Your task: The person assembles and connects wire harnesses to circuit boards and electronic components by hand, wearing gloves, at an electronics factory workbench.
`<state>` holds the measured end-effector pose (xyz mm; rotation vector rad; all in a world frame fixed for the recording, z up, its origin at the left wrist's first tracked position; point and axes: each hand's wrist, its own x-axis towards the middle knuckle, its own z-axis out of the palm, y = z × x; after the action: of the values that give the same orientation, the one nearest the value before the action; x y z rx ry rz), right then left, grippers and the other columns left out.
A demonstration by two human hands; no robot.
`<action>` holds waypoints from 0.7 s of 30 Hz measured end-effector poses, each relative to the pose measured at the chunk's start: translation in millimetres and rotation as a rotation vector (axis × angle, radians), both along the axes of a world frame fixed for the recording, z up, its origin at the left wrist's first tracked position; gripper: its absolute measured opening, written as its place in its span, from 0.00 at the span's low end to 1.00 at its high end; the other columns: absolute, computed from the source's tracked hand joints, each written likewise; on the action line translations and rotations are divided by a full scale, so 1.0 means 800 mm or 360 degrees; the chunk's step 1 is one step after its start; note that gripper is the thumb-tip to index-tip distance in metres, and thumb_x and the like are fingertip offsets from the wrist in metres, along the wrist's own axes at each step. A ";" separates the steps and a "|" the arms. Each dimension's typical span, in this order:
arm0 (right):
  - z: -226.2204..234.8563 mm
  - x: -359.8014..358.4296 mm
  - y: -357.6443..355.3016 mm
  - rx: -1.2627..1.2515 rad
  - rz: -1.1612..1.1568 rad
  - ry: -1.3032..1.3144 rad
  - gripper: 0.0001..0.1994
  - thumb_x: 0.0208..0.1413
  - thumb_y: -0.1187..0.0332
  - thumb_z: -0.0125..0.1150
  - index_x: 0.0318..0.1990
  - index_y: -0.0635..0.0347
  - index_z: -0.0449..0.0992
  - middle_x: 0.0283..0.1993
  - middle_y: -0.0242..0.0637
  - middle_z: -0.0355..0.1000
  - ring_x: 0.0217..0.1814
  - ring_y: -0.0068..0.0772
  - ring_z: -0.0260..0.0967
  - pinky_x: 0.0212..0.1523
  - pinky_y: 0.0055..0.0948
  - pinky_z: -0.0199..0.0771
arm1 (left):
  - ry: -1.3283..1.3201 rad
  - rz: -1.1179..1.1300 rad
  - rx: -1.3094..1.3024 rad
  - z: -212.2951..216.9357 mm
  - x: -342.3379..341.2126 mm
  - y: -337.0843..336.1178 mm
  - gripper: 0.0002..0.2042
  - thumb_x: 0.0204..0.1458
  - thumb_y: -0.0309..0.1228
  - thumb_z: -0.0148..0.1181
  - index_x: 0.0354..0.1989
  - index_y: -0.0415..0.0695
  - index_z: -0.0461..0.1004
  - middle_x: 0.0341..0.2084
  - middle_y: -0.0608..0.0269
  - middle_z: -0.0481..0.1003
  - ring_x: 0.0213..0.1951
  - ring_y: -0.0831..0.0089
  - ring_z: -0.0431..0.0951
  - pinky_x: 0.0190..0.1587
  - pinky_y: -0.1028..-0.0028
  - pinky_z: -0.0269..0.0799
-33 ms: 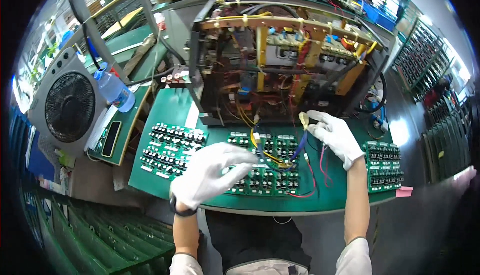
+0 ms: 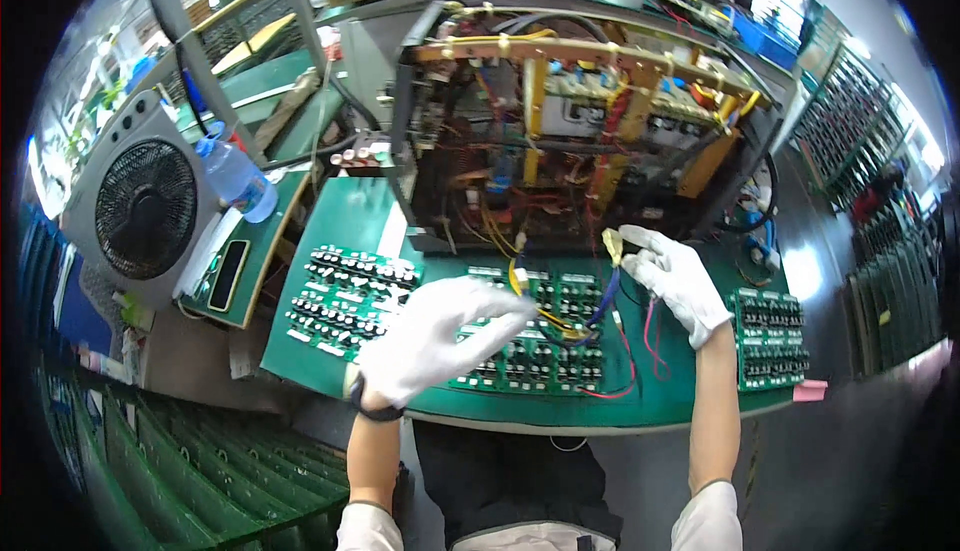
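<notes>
Both my hands wear white gloves. My right hand [image 2: 678,286] pinches a cream-coloured wire connector [image 2: 612,244] on a dark blue cable [image 2: 608,296], in front of the equipment chassis [image 2: 560,151]. Over the middle group of green circuit boards [image 2: 530,366] hovers my left hand [image 2: 435,339], its thumb and fingers apart and nothing seen between them. Its fingertips are close to a white connector [image 2: 521,276] with yellow wires. A red wire [image 2: 632,366] loops across the boards' right side. The left hand covers part of these boards.
More circuit boards lie at the table's left [image 2: 345,301] and right [image 2: 770,336]. The open chassis fills the back of the green table [image 2: 335,211]. Left of it are a fan [image 2: 148,201], a water bottle [image 2: 238,179] and a phone [image 2: 229,276]. Green racking [image 2: 200,461] stands at lower left.
My left hand has shifted a little to the right and its thumb shows farther over the middle boards. The right hand keeps its pinch on the connector. The whole view has moved slightly.
</notes>
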<state>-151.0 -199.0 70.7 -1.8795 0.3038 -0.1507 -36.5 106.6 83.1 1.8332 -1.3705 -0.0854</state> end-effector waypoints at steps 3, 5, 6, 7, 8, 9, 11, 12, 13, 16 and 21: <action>-0.012 -0.007 0.016 0.0084 -0.0015 -0.0151 0.29 0.64 0.71 0.65 0.71 0.70 0.67 0.32 0.21 0.65 0.34 0.12 0.59 0.38 0.17 0.63 | -0.0075 0.0147 -0.0026 0.002 0.012 -0.068 0.20 0.64 0.48 0.58 0.50 0.43 0.83 0.41 0.50 0.84 0.43 0.51 0.84 0.46 0.59 0.79; -0.017 -0.011 0.025 0.0117 -0.0047 -0.0231 0.31 0.63 0.75 0.64 0.73 0.68 0.64 0.34 0.22 0.68 0.36 0.12 0.63 0.40 0.16 0.65 | 0.0064 0.0147 0.0351 0.006 0.026 -0.113 0.24 0.64 0.51 0.58 0.52 0.41 0.82 0.36 0.46 0.84 0.41 0.49 0.85 0.44 0.59 0.80; -0.023 -0.008 0.031 0.0142 -0.0046 -0.0279 0.32 0.63 0.77 0.64 0.74 0.67 0.62 0.35 0.22 0.68 0.36 0.12 0.64 0.41 0.16 0.66 | 0.0005 0.0155 0.0421 -0.003 0.033 -0.125 0.25 0.64 0.53 0.57 0.51 0.42 0.82 0.37 0.46 0.84 0.41 0.49 0.85 0.42 0.58 0.80; -0.021 -0.010 0.036 0.0175 -0.0039 -0.0281 0.33 0.63 0.78 0.63 0.76 0.65 0.60 0.35 0.22 0.68 0.37 0.13 0.65 0.43 0.16 0.67 | -0.0015 0.0154 0.0407 -0.010 0.037 -0.137 0.25 0.63 0.52 0.58 0.51 0.41 0.82 0.37 0.46 0.84 0.41 0.49 0.85 0.43 0.58 0.80; -0.033 -0.008 0.036 0.0151 -0.0018 -0.0350 0.34 0.63 0.79 0.62 0.76 0.65 0.60 0.35 0.22 0.67 0.37 0.13 0.64 0.43 0.16 0.67 | -0.0035 0.0148 0.0397 -0.017 0.041 -0.143 0.25 0.63 0.52 0.59 0.51 0.40 0.82 0.37 0.45 0.84 0.41 0.49 0.85 0.43 0.58 0.80; -0.040 -0.005 0.037 0.0147 0.0021 -0.0367 0.34 0.62 0.79 0.62 0.76 0.65 0.60 0.35 0.22 0.66 0.38 0.13 0.64 0.43 0.16 0.67 | -0.0044 0.0157 0.0391 -0.024 0.046 -0.145 0.25 0.63 0.52 0.59 0.51 0.40 0.82 0.37 0.45 0.84 0.41 0.49 0.85 0.43 0.58 0.80; -0.046 0.000 0.034 0.0076 0.0065 -0.0363 0.35 0.61 0.79 0.64 0.76 0.66 0.59 0.35 0.22 0.66 0.37 0.14 0.62 0.44 0.16 0.66 | 0.0250 0.0048 0.0164 -0.039 0.053 -0.152 0.25 0.62 0.49 0.61 0.52 0.37 0.81 0.40 0.45 0.84 0.43 0.51 0.86 0.47 0.60 0.80; -0.048 0.000 0.033 0.0070 0.0066 -0.0368 0.35 0.61 0.79 0.64 0.76 0.66 0.59 0.35 0.22 0.66 0.37 0.14 0.62 0.44 0.16 0.66 | 0.0245 0.0048 0.0158 -0.048 0.053 -0.154 0.25 0.62 0.49 0.61 0.52 0.37 0.81 0.40 0.45 0.84 0.43 0.51 0.86 0.47 0.60 0.80; -0.049 0.003 0.031 -0.0006 0.0101 -0.0419 0.36 0.60 0.79 0.65 0.76 0.66 0.59 0.35 0.22 0.65 0.37 0.14 0.61 0.45 0.16 0.67 | 0.0323 0.0084 0.0101 -0.053 0.052 -0.156 0.25 0.62 0.47 0.62 0.53 0.35 0.80 0.42 0.44 0.84 0.45 0.53 0.86 0.49 0.62 0.80; -0.056 0.014 0.021 -0.0145 0.0199 -0.0500 0.40 0.58 0.79 0.68 0.77 0.67 0.57 0.34 0.22 0.65 0.37 0.14 0.60 0.46 0.16 0.68 | 0.0668 0.0114 -0.0026 -0.066 0.046 -0.159 0.24 0.61 0.41 0.66 0.57 0.32 0.77 0.44 0.45 0.85 0.48 0.60 0.87 0.51 0.67 0.80; -0.044 0.020 0.017 -0.0061 0.0382 -0.0336 0.41 0.58 0.78 0.70 0.77 0.68 0.56 0.36 0.23 0.66 0.38 0.13 0.61 0.45 0.16 0.68 | 0.0629 0.0334 -0.0153 -0.069 0.027 -0.158 0.23 0.60 0.41 0.67 0.54 0.34 0.77 0.41 0.49 0.86 0.44 0.62 0.88 0.48 0.67 0.81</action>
<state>-135.0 -185.6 35.6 -1.9025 -0.0699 -0.1906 -14.7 -20.0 28.3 1.7542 -0.8907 -0.2533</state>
